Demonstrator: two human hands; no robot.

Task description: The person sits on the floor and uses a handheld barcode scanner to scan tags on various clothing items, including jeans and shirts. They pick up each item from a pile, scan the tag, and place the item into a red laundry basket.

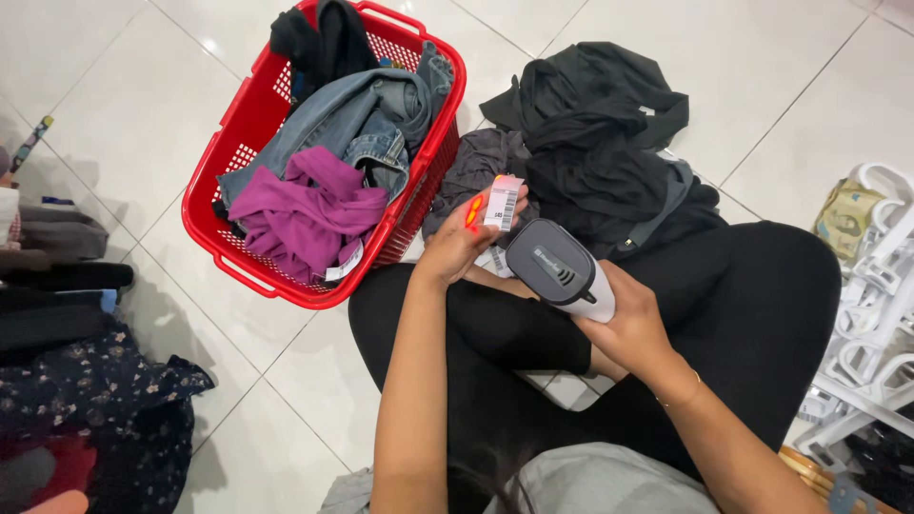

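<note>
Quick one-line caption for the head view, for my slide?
Left hand holds a garment tag up to the handheld scanner in the right hand, beside a red basket of clothes.

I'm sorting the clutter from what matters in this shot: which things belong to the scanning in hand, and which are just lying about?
In use:
- left hand holding up a price tag
- right hand aiming a grey handheld scanner at it
- dark garments behind the tag

Lying about:
- red basket of clothes
- white hangers
- folded clothes on the left
</note>
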